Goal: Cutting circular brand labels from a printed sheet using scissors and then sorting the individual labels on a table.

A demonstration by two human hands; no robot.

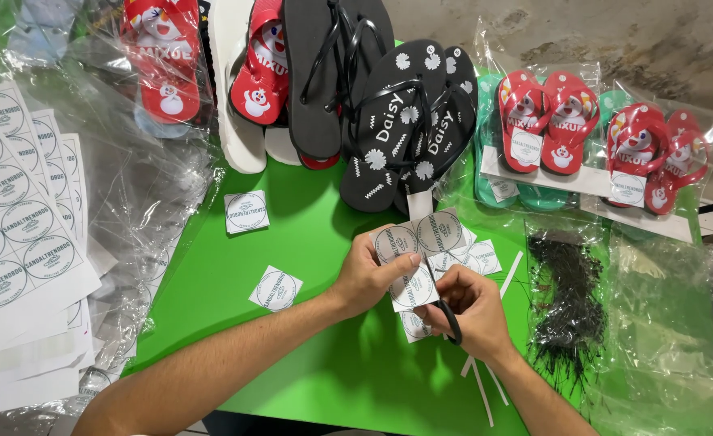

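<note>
My left hand [366, 276] pinches a white paper sheet of round printed labels [418, 239] over the green table [308, 242]. My right hand [471, 311] grips black-handled scissors [445, 305], whose blades sit in the sheet between two labels. Cut square labels [473, 260] lie under and beside the sheet. Two more cut labels, one [246, 212] farther back and one [276, 289] nearer, rest on the table to the left.
Stacks of uncut label sheets [17, 234] lie at far left on clear plastic bags [142, 202]. Black flip-flops [405, 121] and red ones [259, 64] line the back. Bagged red sandals [546, 121] sit at right, with a bag of black fasteners [566, 307]. Paper strips [481, 387] lie near my right wrist.
</note>
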